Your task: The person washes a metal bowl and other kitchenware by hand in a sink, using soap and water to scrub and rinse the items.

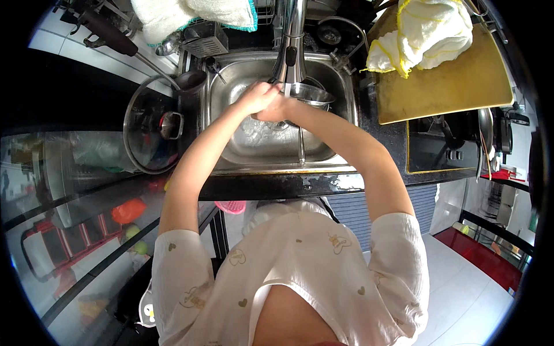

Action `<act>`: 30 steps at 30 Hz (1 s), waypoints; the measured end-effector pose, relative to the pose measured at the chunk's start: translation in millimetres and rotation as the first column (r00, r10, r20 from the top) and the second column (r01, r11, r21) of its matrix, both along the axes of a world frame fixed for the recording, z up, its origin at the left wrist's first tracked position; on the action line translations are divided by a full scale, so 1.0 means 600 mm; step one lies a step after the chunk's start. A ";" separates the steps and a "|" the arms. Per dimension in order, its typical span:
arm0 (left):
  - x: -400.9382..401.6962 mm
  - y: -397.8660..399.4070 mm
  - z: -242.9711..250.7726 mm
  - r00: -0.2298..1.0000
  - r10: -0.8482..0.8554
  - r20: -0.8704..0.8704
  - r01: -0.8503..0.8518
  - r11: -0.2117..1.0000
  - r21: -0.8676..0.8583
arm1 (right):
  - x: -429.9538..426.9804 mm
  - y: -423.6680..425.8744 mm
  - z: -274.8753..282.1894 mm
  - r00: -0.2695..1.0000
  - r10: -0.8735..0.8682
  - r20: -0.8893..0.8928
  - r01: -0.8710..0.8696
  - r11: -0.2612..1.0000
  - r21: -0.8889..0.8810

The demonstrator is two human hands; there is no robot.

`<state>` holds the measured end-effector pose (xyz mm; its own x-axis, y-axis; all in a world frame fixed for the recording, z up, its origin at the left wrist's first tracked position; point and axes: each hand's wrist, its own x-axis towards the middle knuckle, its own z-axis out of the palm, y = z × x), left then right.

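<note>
My left hand and my right hand are pressed together over a stainless steel sink. They overlap, so most of the fingers and anything between the palms are hidden. A thin stream of water runs from the chrome faucet down to the hands. Behind my right hand and forearm sits a metal bowl or pan, partly covered. Below the forearm a slim metal handle leans against the sink's near wall. Water splashes over the basin floor under the hands.
A large glass lid stands upright left of the sink, near a dark-handled ladle. At right, a cutting board carries a yellow-edged white cloth. A gas stove lies beyond it. A teal-edged towel hangs behind the sink.
</note>
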<state>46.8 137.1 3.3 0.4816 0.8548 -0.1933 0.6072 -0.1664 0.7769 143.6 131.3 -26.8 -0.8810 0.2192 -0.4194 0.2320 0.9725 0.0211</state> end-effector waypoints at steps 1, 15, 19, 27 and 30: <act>0.008 -0.001 0.007 1.000 -0.016 0.002 0.016 1.000 0.001 | 0.011 -0.007 -0.039 0.985 -0.023 -0.172 0.076 0.949 0.306; -0.005 0.013 -0.013 0.979 0.183 0.094 -0.189 0.979 0.069 | -0.010 0.008 0.057 0.939 -0.299 -0.172 0.271 0.948 -0.167; -0.011 0.014 -0.060 0.962 0.202 0.185 -0.208 0.978 0.013 | 0.023 -0.011 0.050 0.941 -0.146 -0.306 0.154 0.988 0.001; 0.080 -0.008 -0.037 0.641 0.563 0.521 -0.293 0.808 -0.511 | 0.071 -0.076 0.073 0.631 -0.573 -0.523 0.555 0.805 -0.212; 0.102 0.006 -0.052 0.640 0.554 0.533 -0.265 0.810 -0.524 | 0.073 -0.106 0.033 0.176 -0.637 -0.751 0.619 0.665 -0.418</act>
